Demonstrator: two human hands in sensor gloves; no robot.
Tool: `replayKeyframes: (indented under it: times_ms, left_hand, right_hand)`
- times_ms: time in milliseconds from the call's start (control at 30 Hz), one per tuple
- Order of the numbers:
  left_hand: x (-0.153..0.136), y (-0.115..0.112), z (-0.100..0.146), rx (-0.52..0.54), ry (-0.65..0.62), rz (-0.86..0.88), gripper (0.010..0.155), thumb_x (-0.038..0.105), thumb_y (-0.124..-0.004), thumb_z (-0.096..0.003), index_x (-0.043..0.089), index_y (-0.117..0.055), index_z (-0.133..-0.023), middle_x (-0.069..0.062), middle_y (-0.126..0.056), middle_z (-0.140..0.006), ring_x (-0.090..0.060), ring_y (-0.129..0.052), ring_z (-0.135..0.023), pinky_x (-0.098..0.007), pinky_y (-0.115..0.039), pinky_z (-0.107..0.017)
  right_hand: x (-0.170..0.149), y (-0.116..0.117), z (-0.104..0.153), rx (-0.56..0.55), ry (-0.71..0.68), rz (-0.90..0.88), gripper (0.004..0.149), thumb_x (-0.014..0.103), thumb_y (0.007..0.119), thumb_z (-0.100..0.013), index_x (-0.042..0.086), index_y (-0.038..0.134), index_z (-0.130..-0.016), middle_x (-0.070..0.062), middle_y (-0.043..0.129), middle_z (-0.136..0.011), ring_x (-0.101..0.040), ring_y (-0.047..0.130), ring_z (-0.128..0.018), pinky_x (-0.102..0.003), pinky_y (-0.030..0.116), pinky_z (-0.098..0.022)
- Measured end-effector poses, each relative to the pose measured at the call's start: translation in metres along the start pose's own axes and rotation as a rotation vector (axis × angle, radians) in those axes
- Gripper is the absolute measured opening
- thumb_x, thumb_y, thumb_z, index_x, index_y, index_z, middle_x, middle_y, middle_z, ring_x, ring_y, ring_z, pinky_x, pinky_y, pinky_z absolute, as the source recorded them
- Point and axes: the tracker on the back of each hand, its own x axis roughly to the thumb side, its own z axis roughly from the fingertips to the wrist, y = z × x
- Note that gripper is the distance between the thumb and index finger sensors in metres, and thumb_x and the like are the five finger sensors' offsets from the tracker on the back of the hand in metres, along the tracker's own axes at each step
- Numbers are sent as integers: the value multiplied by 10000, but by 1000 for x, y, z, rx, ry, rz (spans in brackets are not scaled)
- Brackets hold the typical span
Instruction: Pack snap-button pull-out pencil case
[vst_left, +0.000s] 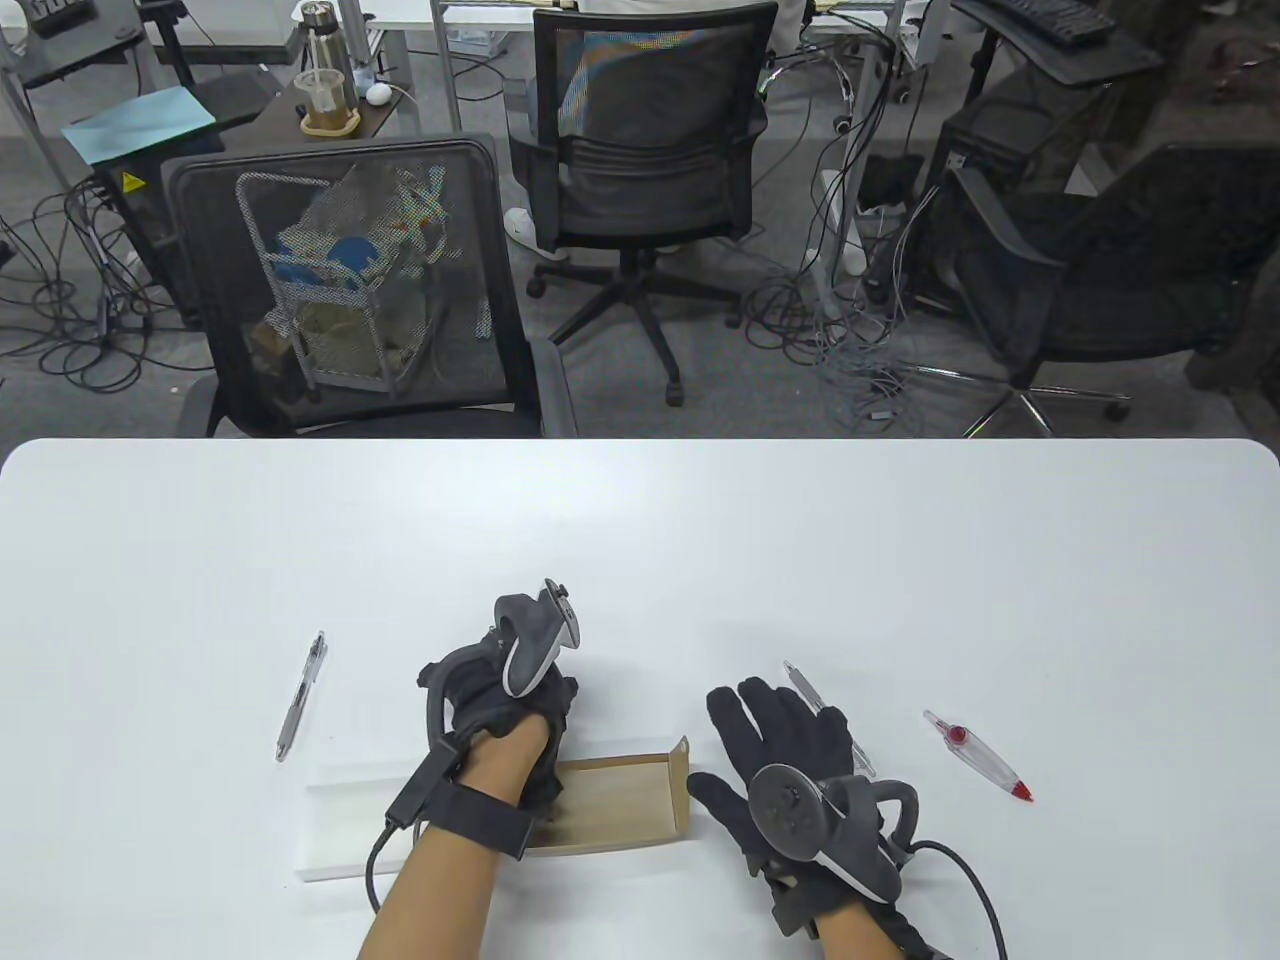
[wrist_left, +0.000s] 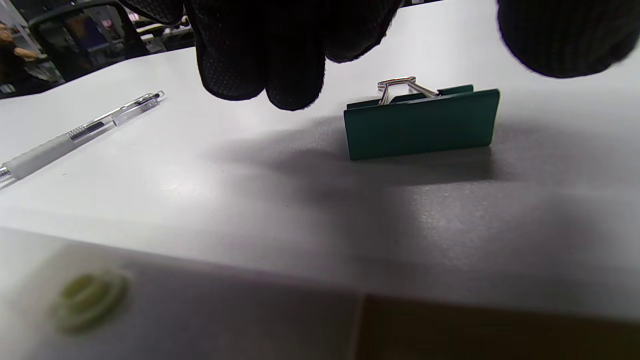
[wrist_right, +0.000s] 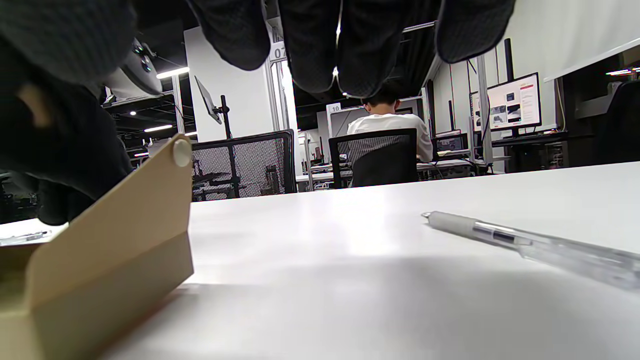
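The pencil case lies at the table's front: a translucent white sleeve (vst_left: 345, 815) with a brown drawer (vst_left: 620, 800) pulled out to the right, its end flap (vst_left: 681, 752) raised. My left hand (vst_left: 515, 705) hovers open behind the case. In the left wrist view its fingers (wrist_left: 280, 65) hang just above a green binder clip (wrist_left: 422, 122) standing on the table, not touching it. My right hand (vst_left: 775, 725) is open with fingers spread, right of the drawer, over a clear pen (vst_left: 812, 695). The right wrist view shows that pen (wrist_right: 525, 240) and the flap's snap button (wrist_right: 181, 152).
A second clear pen (vst_left: 300, 710) lies left of the case. A clear tool with a red tip (vst_left: 978, 755) lies at the right. Office chairs (vst_left: 350, 290) stand beyond the table's far edge.
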Motion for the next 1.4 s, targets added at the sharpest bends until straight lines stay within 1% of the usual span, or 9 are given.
replayKeyframes:
  times_ms: [200, 300, 500, 600, 800, 900, 1067, 1200, 1400]
  left_hand:
    - [14, -6, -8, -17, 56, -72, 835, 734, -730, -306, 314, -692, -1026, 37, -858, -965, -288, -901, -914, -601, -548, -803]
    - [19, -9, -9, -19, 63, -89, 825, 716, -733, -327, 279, -685, -1025, 66, -871, -940, -281, -911, -894, -604, -551, -800]
    - [10, -5, -9, -49, 16, 9, 788, 686, -777, -333, 296, -704, -1014, 47, -854, -958, -281, -904, -903, -605, -549, -800]
    - [-3, 1, -4, -14, -80, 122, 762, 644, -814, -333, 307, -709, -1009, 36, -811, -993, -291, -869, -935, -622, -503, -808]
    - [-45, 3, 20, 114, -389, 324, 749, 562, -876, -329, 363, -680, -1023, 30, -705, -1063, -292, -769, -1007, -641, -409, -824]
    - [-70, -2, 37, 168, -559, 353, 745, 532, -892, -330, 381, -674, -1026, 33, -672, -1083, -290, -738, -1028, -637, -409, -827]
    - [-102, -22, 73, 226, -814, 278, 748, 524, -911, -320, 385, -690, -1022, 43, -705, -1079, -279, -771, -1025, -641, -431, -826]
    - [-112, -44, 94, 273, -899, 197, 754, 532, -915, -310, 386, -700, -1018, 64, -731, -1073, -267, -797, -1021, -640, -444, -827]
    - [-116, -48, 99, 295, -898, 172, 753, 528, -914, -310, 375, -703, -1016, 61, -736, -1069, -271, -800, -1017, -641, -442, -826]
  right_hand:
    - [-1, 4, -1, 17, 4, -11, 761, 740, 659, -389, 426, 514, -1067, 34, 597, -1178, -263, 665, -1053, -629, 528, -757]
    - [-1, 3, -1, 13, 3, -14, 761, 740, 658, -390, 425, 514, -1067, 34, 595, -1179, -262, 666, -1053, -629, 529, -756]
    - [0, 4, -1, 6, -3, -8, 759, 740, 658, -390, 426, 515, -1066, 34, 600, -1176, -261, 669, -1051, -627, 533, -755]
    - [0, 4, -1, 3, -4, -3, 759, 738, 658, -391, 424, 515, -1067, 33, 600, -1177, -263, 667, -1051, -628, 532, -754]
    - [3, 6, 0, 9, -7, 14, 758, 738, 657, -392, 424, 513, -1067, 30, 600, -1177, -261, 668, -1051, -626, 534, -755]
    - [6, 9, 0, 17, -10, 30, 760, 738, 656, -392, 425, 509, -1068, 32, 595, -1178, -262, 664, -1052, -626, 533, -755]
    - [8, 9, -1, 19, -9, 42, 761, 738, 654, -392, 425, 504, -1069, 30, 592, -1179, -262, 663, -1053, -626, 533, -754]
    - [8, 9, 0, 16, -3, 52, 759, 737, 653, -394, 425, 502, -1069, 29, 591, -1179, -265, 660, -1052, -623, 535, -755]
    - [9, 6, -1, 7, 8, 71, 756, 735, 655, -395, 427, 500, -1068, 36, 588, -1179, -266, 657, -1054, -628, 528, -751]
